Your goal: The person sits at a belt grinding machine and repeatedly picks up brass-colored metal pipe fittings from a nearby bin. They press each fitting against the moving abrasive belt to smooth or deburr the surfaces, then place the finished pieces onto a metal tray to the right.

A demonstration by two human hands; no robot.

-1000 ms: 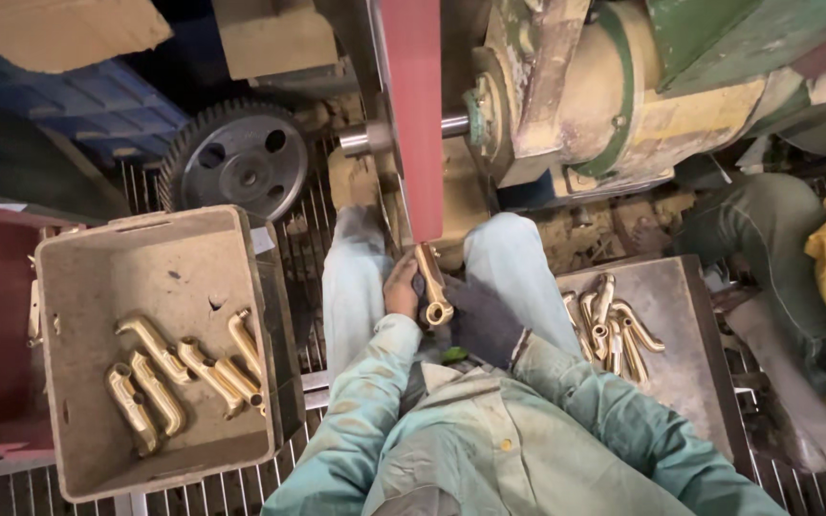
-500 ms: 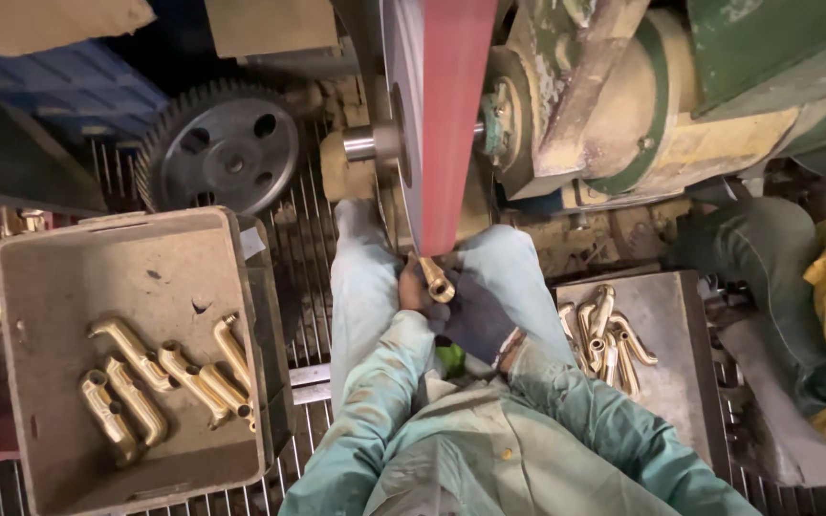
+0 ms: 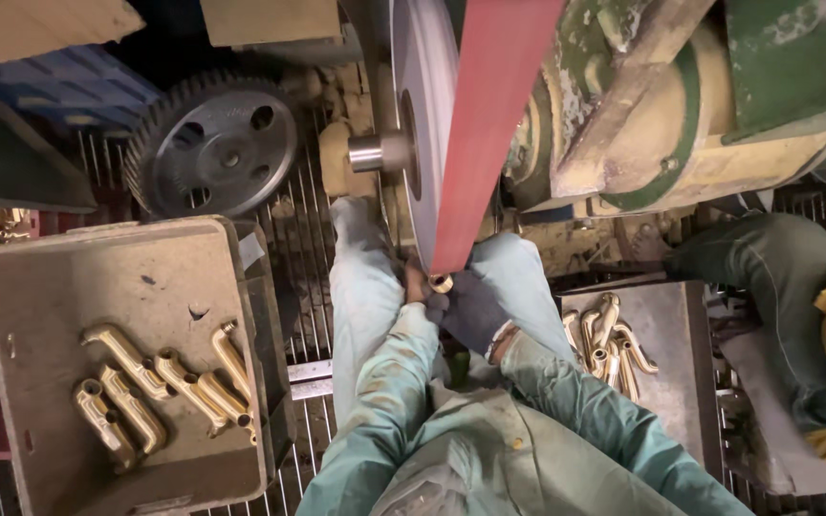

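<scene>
A: Hands?
B: Head view: left hand [image 3: 417,285] and gloved right hand [image 3: 470,308], pressed together, pinch a short brass pipe fitting [image 3: 441,283] against the red sanding belt [image 3: 489,134].
A: Changed?
B: A second ago the fitting stood clear below the belt; now it touches, so grinding is likely underway. Finished-looking fittings lie in the grey bin [image 3: 11,315].

Red belt [image 3: 489,124]; brass fittings [image 3: 160,382]; grey crate [image 3: 11,296].

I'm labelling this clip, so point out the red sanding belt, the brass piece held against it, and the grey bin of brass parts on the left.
red sanding belt [image 3: 489,124], head view, middle of its flat face.
brass piece [image 3: 441,283], head view, its round open end.
grey bin [image 3: 50,287], head view, bare floor of the bin.
</scene>
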